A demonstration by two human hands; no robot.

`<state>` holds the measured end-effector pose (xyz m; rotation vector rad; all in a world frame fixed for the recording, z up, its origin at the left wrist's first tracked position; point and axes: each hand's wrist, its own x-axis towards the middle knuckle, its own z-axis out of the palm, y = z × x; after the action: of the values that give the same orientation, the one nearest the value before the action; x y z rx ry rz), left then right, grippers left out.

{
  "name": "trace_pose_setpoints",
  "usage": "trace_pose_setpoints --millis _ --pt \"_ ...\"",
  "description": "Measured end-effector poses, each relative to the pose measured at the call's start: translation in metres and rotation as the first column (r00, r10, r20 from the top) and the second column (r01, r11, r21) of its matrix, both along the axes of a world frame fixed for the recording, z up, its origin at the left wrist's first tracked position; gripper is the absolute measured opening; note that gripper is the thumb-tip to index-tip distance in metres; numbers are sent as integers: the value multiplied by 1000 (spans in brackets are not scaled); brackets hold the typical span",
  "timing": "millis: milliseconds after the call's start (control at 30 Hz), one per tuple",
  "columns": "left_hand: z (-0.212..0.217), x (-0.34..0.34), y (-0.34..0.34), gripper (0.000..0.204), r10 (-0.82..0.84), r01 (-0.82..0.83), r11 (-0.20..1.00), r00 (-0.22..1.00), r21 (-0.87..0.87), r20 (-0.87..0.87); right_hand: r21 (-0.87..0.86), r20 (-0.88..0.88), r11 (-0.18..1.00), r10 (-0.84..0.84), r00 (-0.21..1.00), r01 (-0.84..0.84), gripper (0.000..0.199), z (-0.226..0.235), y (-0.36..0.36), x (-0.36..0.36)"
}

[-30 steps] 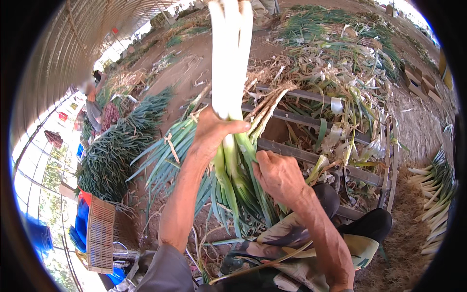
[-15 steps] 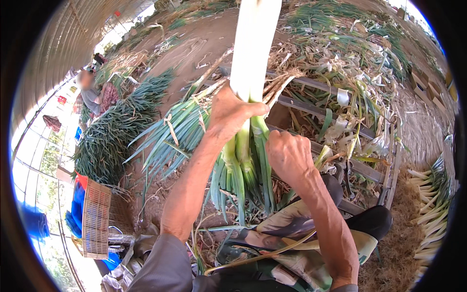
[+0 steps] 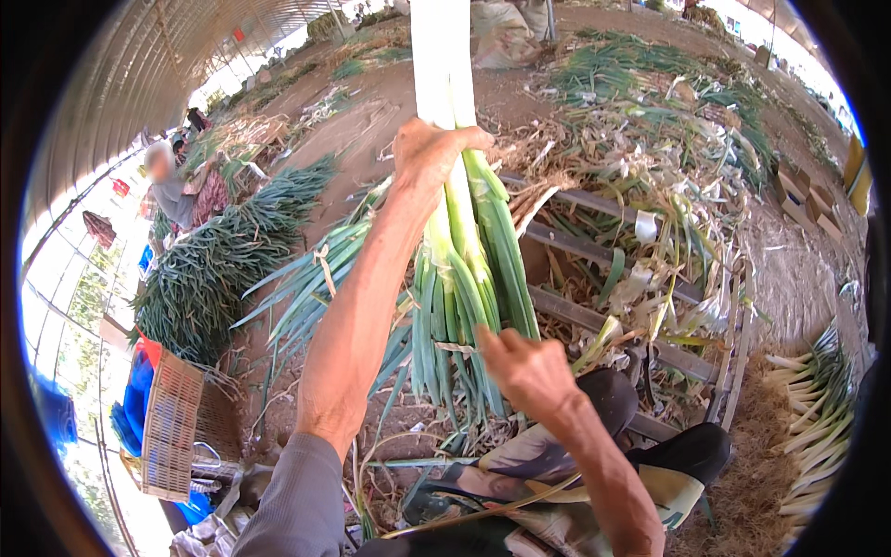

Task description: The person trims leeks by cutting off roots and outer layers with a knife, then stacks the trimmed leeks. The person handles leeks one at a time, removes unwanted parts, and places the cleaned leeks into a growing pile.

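Left hand (image 3: 429,148) gripped a long leek (image 3: 444,70) upright by its white stalk; below it, right hand (image 3: 527,369), fingers curled, pinched the drooping green leaves (image 3: 464,306).

The floor (image 3: 390,121) was bare brown earth. On it lay a big heap of green leeks (image 3: 218,269) at the left, near a woven basket (image 3: 170,427). Dry peeled leaves (image 3: 650,186) covered the ground at the right, over wooden slats (image 3: 594,320). A row of trimmed white leeks (image 3: 817,408) lay at the far right on straw.
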<state>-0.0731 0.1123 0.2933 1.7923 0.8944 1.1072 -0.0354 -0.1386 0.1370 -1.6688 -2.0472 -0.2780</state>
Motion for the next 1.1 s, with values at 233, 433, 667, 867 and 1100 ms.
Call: trace_pose_setpoints --millis 233,433,667,867,1100 --pt "35 28 8 27 -3 3 999 1000 -46 10 -180 84 973 -131 988 145 39 -9 30 -28" --pt "81 29 20 29 -7 13 999 986 -40 165 -542 143 839 39 989 46 6 -38 -4 -41" --pt "179 21 7 38 -51 55 999 942 0 333 -546 -114 789 265 958 -283 9 -104 -27 -59" --pt "225 20 34 39 -101 -11 974 872 225 479 -621 -247 670 327 912 -408 13 -89 -36 -68" --pt "220 21 10 40 -140 32 977 841 210 523 317 -313 944 7 950 97 29 21 18 3"
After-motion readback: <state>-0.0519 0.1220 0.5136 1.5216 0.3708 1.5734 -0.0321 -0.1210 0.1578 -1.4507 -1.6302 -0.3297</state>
